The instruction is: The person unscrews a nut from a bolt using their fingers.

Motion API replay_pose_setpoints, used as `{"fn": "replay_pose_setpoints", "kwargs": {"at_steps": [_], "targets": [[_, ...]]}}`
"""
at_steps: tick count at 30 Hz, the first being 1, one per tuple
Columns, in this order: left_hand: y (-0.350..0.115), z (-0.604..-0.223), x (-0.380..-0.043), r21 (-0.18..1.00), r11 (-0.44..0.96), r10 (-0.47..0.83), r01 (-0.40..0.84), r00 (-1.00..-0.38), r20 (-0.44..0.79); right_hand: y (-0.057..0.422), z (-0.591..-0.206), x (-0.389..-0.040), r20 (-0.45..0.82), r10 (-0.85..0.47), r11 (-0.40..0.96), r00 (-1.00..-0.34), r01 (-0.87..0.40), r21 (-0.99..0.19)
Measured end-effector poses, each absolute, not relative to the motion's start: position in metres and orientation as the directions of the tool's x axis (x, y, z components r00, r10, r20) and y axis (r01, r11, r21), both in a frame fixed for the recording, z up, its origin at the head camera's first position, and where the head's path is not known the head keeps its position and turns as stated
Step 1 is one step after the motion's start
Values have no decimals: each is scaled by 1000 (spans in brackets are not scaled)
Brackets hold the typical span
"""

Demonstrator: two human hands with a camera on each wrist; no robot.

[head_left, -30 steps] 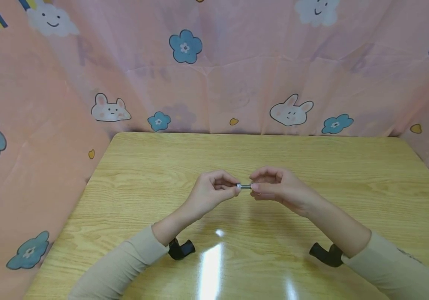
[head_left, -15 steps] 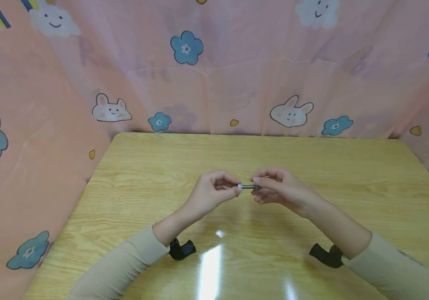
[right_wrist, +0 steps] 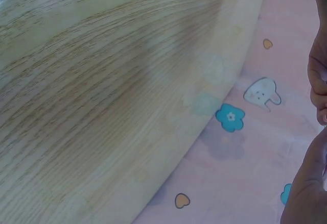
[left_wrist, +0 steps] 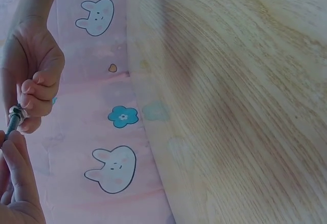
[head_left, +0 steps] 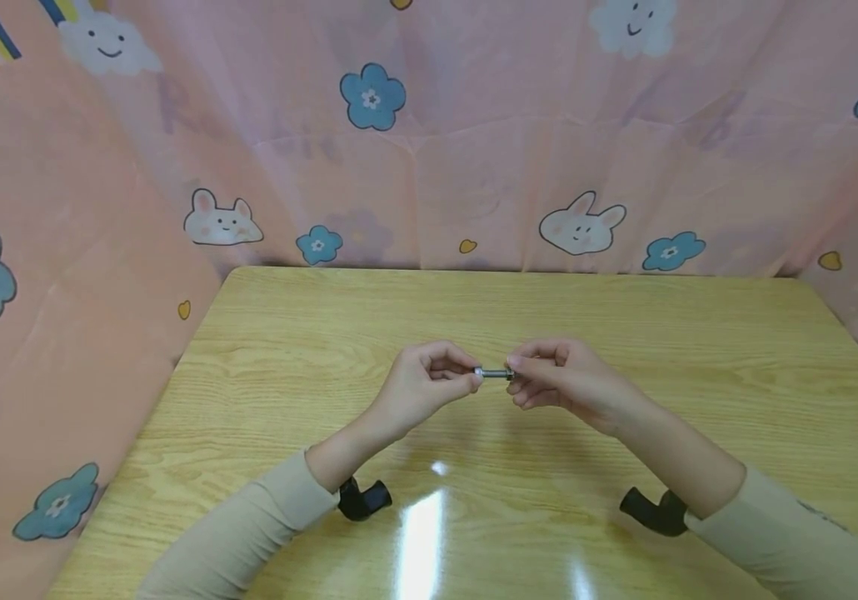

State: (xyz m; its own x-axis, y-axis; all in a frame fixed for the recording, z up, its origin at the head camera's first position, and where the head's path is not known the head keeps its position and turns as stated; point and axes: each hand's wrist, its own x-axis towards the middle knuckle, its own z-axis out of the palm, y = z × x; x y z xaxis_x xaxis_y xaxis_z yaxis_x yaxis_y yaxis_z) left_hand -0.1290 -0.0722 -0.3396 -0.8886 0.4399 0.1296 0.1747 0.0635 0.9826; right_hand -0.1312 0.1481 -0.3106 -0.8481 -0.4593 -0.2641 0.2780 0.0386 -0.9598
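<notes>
A silver metal bolt [head_left: 494, 374] lies level between the two hands, above the table. My left hand [head_left: 423, 382] pinches its left end between thumb and fingers, covering part of it. At the bolt's right end sits a nut [head_left: 509, 374], pinched by the thumb and fingertips of my right hand [head_left: 571, 382]. In the left wrist view the nut [left_wrist: 17, 113] shows round the threaded shank, with the right hand [left_wrist: 36, 66] above it and the left hand [left_wrist: 20, 183] below. The right wrist view catches only parts of both hands at its right edge; the bolt is hidden there.
Beneath the hands spreads a wood-grain table [head_left: 309, 333]. A pink printed cloth [head_left: 459, 167] hangs behind it and along its sides. Black devices [head_left: 364, 498] show at both wrists, by the beige sleeves. Bright reflections lie on the near tabletop.
My right thumb and fingers have shifted slightly right along the bolt, so more shank shows and the nut has come into sight. The left hand keeps its hold, almost still.
</notes>
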Motion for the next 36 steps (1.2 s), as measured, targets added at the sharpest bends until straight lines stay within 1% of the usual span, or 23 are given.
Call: {"fn": "replay_pose_setpoints", "kwargs": {"at_steps": [6, 13, 19, 24, 31, 36], "targets": [[-73, -339, -128, 983, 60, 434, 175, -891, 132, 150, -314, -131, -210, -451, 31, -867, 220, -975], [-74, -341, -129, 984, 47, 441, 171, -887, 134, 147, -314, -132, -268, -486, 36, -832, 287, -957], [-74, -341, -129, 986, 52, 437, 157, -892, 119, 149, -315, -132, -220, -482, 52, -848, 223, -973], [-74, -340, -129, 986, 54, 437, 159, -892, 120, 147, -315, -134, -235, -482, 68, -844, 232, -970], [-73, -340, -130, 988, 63, 435, 144, -895, 103, 148, -317, -135, -214, -465, 85, -859, 197, -977], [-72, -331, -126, 986, 82, 435, 148, -895, 98, 148, -316, -134, -234, -471, 88, -851, 219, -972]]}}
